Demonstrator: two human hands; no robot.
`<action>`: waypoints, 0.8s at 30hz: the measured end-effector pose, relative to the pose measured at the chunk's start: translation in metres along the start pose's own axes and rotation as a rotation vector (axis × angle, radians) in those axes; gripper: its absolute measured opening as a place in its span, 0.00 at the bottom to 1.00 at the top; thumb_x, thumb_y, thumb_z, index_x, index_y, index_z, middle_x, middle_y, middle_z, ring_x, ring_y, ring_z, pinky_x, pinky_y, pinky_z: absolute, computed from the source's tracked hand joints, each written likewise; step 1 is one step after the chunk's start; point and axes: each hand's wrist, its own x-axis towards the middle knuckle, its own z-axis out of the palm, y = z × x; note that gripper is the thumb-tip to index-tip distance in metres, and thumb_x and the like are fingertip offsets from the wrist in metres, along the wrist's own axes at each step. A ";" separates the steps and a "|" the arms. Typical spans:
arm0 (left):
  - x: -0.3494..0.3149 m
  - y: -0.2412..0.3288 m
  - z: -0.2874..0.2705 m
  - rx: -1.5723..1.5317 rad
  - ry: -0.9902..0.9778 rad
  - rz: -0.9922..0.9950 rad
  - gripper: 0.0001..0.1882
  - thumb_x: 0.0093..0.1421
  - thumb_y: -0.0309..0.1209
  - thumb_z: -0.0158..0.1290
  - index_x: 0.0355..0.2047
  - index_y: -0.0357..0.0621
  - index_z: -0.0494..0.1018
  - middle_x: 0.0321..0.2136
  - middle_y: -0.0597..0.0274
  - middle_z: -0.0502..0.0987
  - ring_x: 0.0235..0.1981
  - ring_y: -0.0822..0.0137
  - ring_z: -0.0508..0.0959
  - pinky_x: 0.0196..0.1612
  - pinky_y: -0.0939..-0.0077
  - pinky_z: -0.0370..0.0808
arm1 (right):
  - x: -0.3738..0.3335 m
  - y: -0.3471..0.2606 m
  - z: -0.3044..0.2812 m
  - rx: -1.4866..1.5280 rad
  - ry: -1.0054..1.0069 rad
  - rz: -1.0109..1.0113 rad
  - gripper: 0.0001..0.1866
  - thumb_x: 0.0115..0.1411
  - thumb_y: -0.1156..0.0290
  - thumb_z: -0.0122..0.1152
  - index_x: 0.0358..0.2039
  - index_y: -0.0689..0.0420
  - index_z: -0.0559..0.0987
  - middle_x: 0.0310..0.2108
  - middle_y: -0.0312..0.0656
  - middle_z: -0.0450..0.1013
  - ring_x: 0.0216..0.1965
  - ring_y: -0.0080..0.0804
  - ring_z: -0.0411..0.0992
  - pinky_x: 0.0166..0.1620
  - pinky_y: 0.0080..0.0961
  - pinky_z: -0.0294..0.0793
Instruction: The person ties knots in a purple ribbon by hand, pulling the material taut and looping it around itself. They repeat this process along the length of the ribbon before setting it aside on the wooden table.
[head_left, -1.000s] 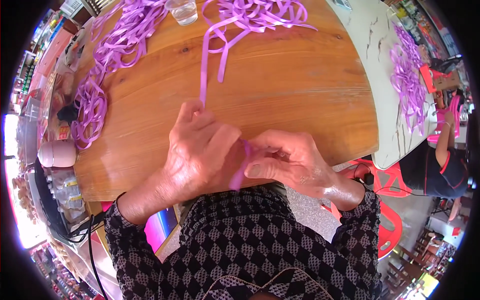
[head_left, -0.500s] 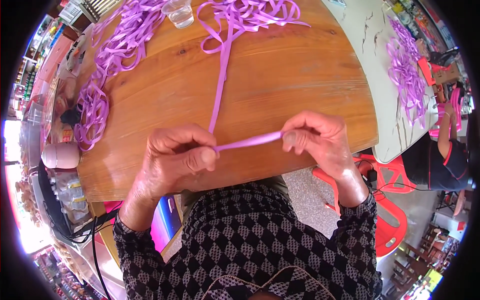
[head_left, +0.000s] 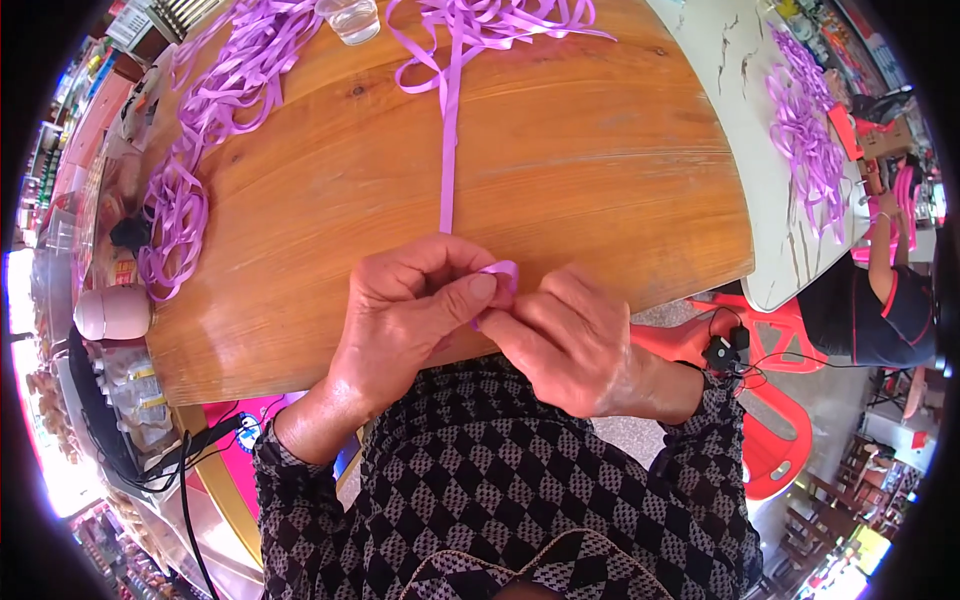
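Observation:
A flat purple ribbon point(head_left: 449, 165) runs straight down the wooden table from a loose heap of ribbon point(head_left: 490, 30) at the far side and passes under my left hand point(head_left: 405, 310). My left thumb and forefinger pinch it, and a small loop of ribbon stands up at their tips. Close against that loop is my right hand point(head_left: 560, 340), its fingers curled together around the ribbon's end. The end itself is mostly hidden by my fingers. Both hands are just above the table's near edge.
More purple ribbon point(head_left: 235, 85) lies tangled along the left side, near a clear plastic cup point(head_left: 352, 20). A pink rounded object point(head_left: 113, 312) stands at the left edge. On a white marbled table point(head_left: 735, 80) at right is another ribbon heap point(head_left: 805, 140). A person point(head_left: 875, 300) is beyond red plastic stools point(head_left: 770, 440).
My hands were apart with the ribbon stretched between them. Now they have come together, and the ribbon is bent into a small loop at my left fingertips.

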 end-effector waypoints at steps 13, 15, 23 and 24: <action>-0.008 -0.015 -0.009 0.192 -0.092 0.012 0.06 0.55 0.24 0.53 0.34 0.37 0.71 0.22 0.71 0.70 0.23 0.85 0.65 0.24 0.92 0.61 | 0.009 -0.005 0.018 0.880 0.255 0.785 0.04 0.53 0.78 0.61 0.31 0.61 0.77 0.25 0.35 0.73 0.28 0.18 0.70 0.32 0.13 0.68; -0.012 -0.021 -0.005 0.200 -0.012 0.122 0.06 0.54 0.22 0.53 0.34 0.37 0.71 0.22 0.71 0.69 0.24 0.86 0.65 0.25 0.91 0.62 | 0.010 -0.009 0.020 1.038 0.314 0.902 0.05 0.53 0.78 0.61 0.31 0.62 0.77 0.25 0.34 0.73 0.27 0.17 0.69 0.31 0.13 0.68; -0.016 -0.028 0.008 0.237 0.228 0.439 0.08 0.54 0.20 0.54 0.36 0.37 0.71 0.26 0.66 0.74 0.28 0.80 0.72 0.30 0.84 0.70 | 0.004 0.002 0.021 1.607 0.191 1.143 0.08 0.54 0.73 0.61 0.31 0.65 0.75 0.24 0.37 0.72 0.23 0.17 0.67 0.26 0.13 0.65; -0.017 -0.029 -0.001 0.429 0.194 0.538 0.08 0.54 0.20 0.54 0.36 0.37 0.72 0.26 0.64 0.74 0.28 0.77 0.73 0.30 0.83 0.71 | 0.004 0.001 0.022 1.610 0.196 1.142 0.08 0.54 0.73 0.61 0.31 0.65 0.75 0.24 0.37 0.72 0.23 0.17 0.67 0.26 0.13 0.65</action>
